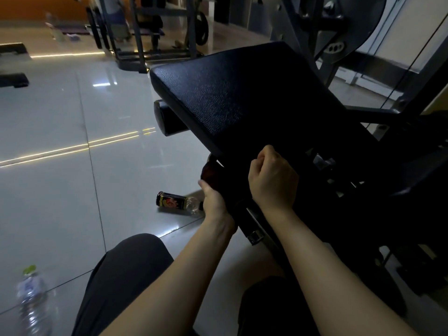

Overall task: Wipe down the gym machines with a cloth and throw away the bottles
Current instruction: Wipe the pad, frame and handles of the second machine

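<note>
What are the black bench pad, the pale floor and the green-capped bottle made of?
Black slanted bench pad: likely vinyl or faux leather, pebbled grain, dull sheen. Pale floor: glossy tile, probably ceramic; grout lines, sharp light reflections. Clear green-capped bottle: thin transparent plastic; floor shows through it.

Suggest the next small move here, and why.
Probably wipe along the near edge of the pad: the right hand is curled there, the left hand just below, though any cloth is too dark to see. The dark-labelled bottle and the clear bottle on the floor can wait.
</note>
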